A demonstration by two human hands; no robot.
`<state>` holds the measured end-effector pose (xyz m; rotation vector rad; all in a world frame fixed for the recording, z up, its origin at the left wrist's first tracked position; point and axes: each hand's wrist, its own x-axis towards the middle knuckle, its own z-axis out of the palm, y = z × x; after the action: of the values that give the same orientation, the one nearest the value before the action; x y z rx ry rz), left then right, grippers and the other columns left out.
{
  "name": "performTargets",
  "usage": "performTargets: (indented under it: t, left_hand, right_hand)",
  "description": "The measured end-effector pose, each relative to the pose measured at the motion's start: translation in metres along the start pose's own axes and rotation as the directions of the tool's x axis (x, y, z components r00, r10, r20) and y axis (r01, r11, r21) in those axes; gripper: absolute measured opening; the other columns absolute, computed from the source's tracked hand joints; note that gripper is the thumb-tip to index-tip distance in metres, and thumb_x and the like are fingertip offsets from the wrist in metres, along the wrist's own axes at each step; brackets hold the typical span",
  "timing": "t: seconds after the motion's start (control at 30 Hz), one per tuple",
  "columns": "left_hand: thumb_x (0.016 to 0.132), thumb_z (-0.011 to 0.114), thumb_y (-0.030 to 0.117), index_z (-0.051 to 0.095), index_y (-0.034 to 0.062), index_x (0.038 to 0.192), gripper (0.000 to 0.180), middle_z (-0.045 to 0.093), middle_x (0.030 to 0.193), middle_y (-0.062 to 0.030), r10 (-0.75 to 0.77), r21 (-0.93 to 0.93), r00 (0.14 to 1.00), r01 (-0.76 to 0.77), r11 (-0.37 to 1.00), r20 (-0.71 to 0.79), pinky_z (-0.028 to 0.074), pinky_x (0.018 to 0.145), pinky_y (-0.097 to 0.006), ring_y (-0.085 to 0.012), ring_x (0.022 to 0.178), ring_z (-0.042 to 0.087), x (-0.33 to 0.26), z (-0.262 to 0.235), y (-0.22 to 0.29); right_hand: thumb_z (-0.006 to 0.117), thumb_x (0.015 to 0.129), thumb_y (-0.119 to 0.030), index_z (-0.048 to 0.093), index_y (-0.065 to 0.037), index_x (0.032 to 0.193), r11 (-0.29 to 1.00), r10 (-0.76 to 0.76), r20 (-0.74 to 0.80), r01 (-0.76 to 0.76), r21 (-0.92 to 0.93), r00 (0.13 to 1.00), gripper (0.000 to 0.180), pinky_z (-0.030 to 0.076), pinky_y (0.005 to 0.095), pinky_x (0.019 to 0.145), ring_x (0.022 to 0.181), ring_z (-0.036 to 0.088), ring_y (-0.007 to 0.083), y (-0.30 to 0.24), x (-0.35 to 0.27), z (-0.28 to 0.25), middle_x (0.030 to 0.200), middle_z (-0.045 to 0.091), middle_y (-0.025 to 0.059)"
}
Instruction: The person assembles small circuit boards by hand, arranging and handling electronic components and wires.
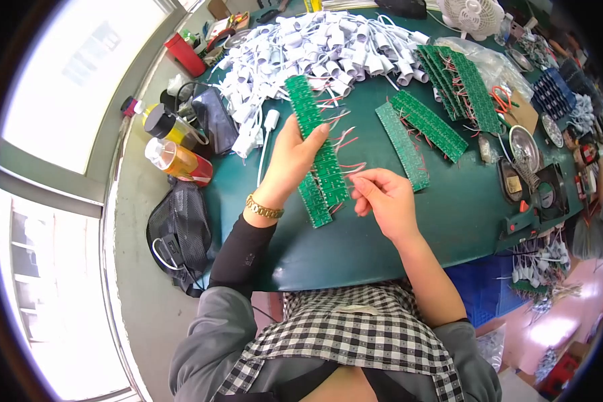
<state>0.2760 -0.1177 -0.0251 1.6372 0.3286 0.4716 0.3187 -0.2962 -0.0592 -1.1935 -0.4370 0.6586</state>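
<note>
My left hand (pixel 288 161), with a gold bracelet at the wrist, grips a long green circuit board (pixel 327 167), thumb on its face. Short red and white wires (pixel 342 139) stick out from its right side. Close by the board's lower right edge, the fingertips of my right hand (pixel 388 199) are pinched together at a wire end; the exact contact is too small to make out. A second green board (pixel 312 201) shows beneath the held one. To the right, a narrow green board (pixel 403 147) and a wider one (pixel 430 126) lie on the green table (pixel 362 251).
A large heap of white corded lamp sockets (pixel 315 50) covers the far side. Stacked green boards (pixel 465 87) lie at far right, near orange-handled scissors (pixel 502 99) and a metal dish (pixel 524 147). Bottles (pixel 177 161), a phone (pixel 214 119) and a black mesh bag (pixel 179 228) line the left.
</note>
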Motion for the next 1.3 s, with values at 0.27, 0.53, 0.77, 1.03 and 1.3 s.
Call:
performTargets:
  t: [0.27, 0.53, 0.77, 1.03, 1.3]
  left_hand:
    - [0.081, 0.064, 0.037, 0.046, -0.0036, 0.111, 0.053, 0.05, 0.114, -0.0202, -0.051, 0.853, 0.992, 0.124, 0.506, -0.113, 0.036, 0.092, -0.046, -0.029, 0.112, 0.047, -0.014, -0.006, -0.054]
    - [0.087, 0.048, 0.046, 0.03, 0.0093, 0.139, 0.066, 0.022, 0.146, -0.0117, 0.028, 0.937, 0.97, -0.242, 0.252, 0.242, 0.013, 0.1, -0.065, -0.0353, 0.136, 0.013, -0.018, -0.024, -0.077]
    - [0.088, 0.047, 0.046, 0.026, 0.0044, 0.139, 0.07, 0.02, 0.146, -0.0164, 0.014, 0.911, 0.95, -0.303, 0.28, 0.312, 0.016, 0.101, -0.063, -0.0388, 0.136, 0.013, -0.022, -0.029, -0.073]
    - [0.081, 0.055, 0.051, 0.028, 0.0029, 0.137, 0.079, 0.024, 0.142, -0.0216, -0.103, 0.907, 0.924, -0.334, 0.259, 0.369, 0.021, 0.097, -0.066, -0.0405, 0.134, 0.017, -0.052, -0.038, -0.044]
    - [0.064, 0.074, 0.022, 0.045, 0.0132, 0.123, 0.066, 0.038, 0.131, -0.0113, 0.447, 0.773, 0.755, -0.605, 0.192, 0.48, 0.024, 0.096, -0.062, -0.0329, 0.126, 0.031, -0.036, 0.011, 0.0]
  right_hand:
    - [0.056, 0.087, -0.007, 0.062, 0.002, 0.093, 0.975, 0.133, 0.005, -0.13, -0.178, 0.991, 0.013, 0.048, 0.0218, 0.052, 0.058, 0.059, 0.0106, 0.04, 0.006, -0.017, 0.072, 0.061, 0.0056]
    - [0.052, 0.088, -0.007, 0.062, 0.002, 0.096, 0.905, 0.126, -0.003, -0.116, -0.409, 0.992, 0.015, 0.046, 0.0241, 0.051, 0.053, 0.056, 0.0114, 0.032, -0.007, -0.026, 0.066, 0.059, 0.0055]
    - [0.067, 0.074, -0.013, 0.049, -0.002, 0.113, 0.079, -0.573, 0.085, 0.158, -0.984, 0.815, 0.045, 0.045, 0.0421, 0.081, 0.088, 0.056, 0.0357, -0.006, 0.03, -0.062, 0.104, 0.053, 0.0181]
    - [0.071, 0.067, -0.015, 0.041, 0.001, 0.124, 0.14, -0.263, -0.013, 0.025, -0.99, 0.965, 0.066, 0.046, 0.0429, 0.083, 0.094, 0.056, 0.0406, 0.003, 0.048, -0.087, 0.109, 0.052, 0.0231]
    - [0.066, 0.08, -0.014, 0.038, 0.007, 0.128, 0.981, 0.106, 0.143, -0.08, -0.175, 0.984, 0.059, 0.049, 0.0265, 0.077, 0.096, 0.057, 0.0155, -0.044, -0.001, -0.022, 0.109, 0.058, 0.0122]
